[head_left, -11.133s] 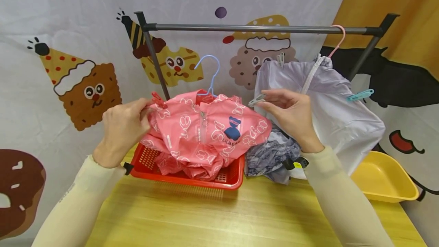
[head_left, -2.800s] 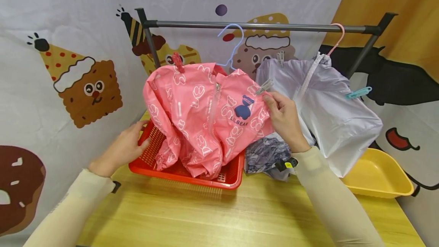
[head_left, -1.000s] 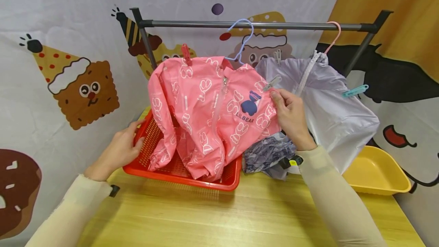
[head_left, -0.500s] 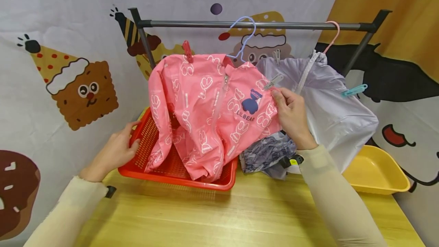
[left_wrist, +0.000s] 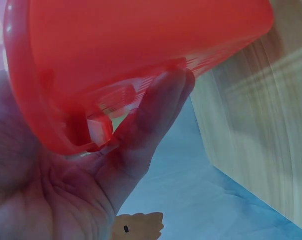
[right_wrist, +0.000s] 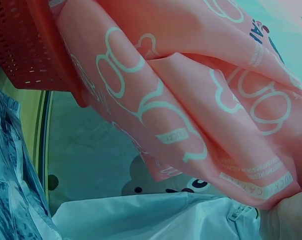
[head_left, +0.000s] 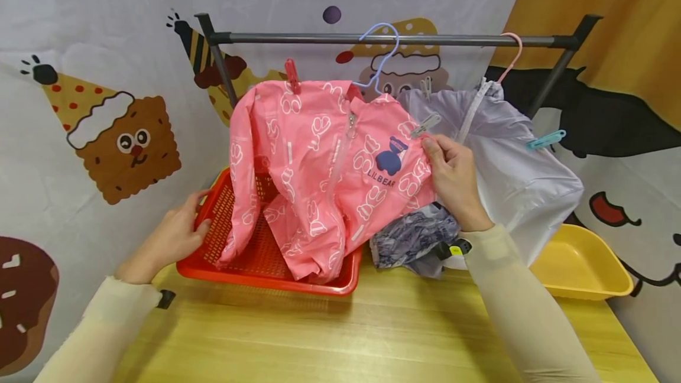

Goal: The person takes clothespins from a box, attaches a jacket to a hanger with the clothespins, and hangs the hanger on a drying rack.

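A pink jacket [head_left: 311,152] hangs on a blue hanger [head_left: 384,64], whose hook arches over the rail [head_left: 308,38]. A red clothespin [head_left: 292,75] sits on one shoulder and a grey clothespin [head_left: 427,125] on the other. My right hand [head_left: 456,179] pinches the jacket's sleeve just below the grey clothespin. With my left hand [head_left: 169,238] I grip the rim of a red basket [head_left: 260,282]; the left wrist view shows the rim between thumb and fingers. The jacket's lower part hangs over the basket.
To the right, a silvery-white garment [head_left: 511,164] hangs from a pink hanger [head_left: 512,58] with a turquoise clothespin [head_left: 546,139]. Grey patterned fabric [head_left: 415,238] lies behind my right wrist. A yellow basin [head_left: 582,265] stands at the table's [head_left: 372,336] right end.
The jacket has risen from the basket and its hanger has come up to the rail. My left hand has left the jacket for the basket, which has shifted left. My right hand now pinches the sleeve.
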`<state>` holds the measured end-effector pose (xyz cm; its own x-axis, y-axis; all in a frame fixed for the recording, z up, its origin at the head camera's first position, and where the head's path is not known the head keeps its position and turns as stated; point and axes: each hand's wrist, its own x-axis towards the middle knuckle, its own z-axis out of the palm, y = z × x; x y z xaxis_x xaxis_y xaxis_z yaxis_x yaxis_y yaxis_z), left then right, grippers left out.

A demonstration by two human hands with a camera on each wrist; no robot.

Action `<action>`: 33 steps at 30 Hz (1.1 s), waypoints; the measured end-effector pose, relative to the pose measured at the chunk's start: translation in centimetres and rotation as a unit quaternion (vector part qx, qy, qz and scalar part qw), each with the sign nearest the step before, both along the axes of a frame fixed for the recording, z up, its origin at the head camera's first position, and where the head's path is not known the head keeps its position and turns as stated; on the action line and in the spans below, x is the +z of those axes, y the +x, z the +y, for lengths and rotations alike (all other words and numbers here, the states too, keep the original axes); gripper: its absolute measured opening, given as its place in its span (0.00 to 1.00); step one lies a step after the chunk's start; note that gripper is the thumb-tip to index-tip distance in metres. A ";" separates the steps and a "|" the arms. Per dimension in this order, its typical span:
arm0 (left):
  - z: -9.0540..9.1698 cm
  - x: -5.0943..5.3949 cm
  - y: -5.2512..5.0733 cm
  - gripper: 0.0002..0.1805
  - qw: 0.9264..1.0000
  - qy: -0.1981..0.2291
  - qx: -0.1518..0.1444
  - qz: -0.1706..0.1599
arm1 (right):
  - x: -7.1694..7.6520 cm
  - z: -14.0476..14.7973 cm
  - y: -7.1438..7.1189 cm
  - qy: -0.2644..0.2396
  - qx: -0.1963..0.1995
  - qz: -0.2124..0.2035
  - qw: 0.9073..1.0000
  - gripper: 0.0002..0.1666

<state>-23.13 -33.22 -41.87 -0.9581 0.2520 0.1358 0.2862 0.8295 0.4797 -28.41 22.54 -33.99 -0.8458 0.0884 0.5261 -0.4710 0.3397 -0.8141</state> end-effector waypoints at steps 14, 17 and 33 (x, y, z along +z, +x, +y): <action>-0.9 -0.1 0.3 0.39 0.999 0.022 0.013 -0.027 | 0.4 0.2 0.0 -0.011 -0.008 0.014 1.000 0.21; -1.3 -0.1 0.3 0.39 0.999 0.018 0.017 -0.027 | 0.4 0.3 -0.1 -0.015 -0.005 0.014 1.000 0.21; -3.4 0.2 -0.1 0.40 0.999 0.001 0.037 -0.015 | 0.8 0.9 -0.1 -0.024 -0.019 0.008 0.999 0.19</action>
<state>-23.21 -36.60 -41.68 -0.9777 0.1802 0.1075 0.2099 0.8464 0.4895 -28.47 23.48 -33.22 -0.8326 0.1465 0.5341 -0.4717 0.3178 -0.8225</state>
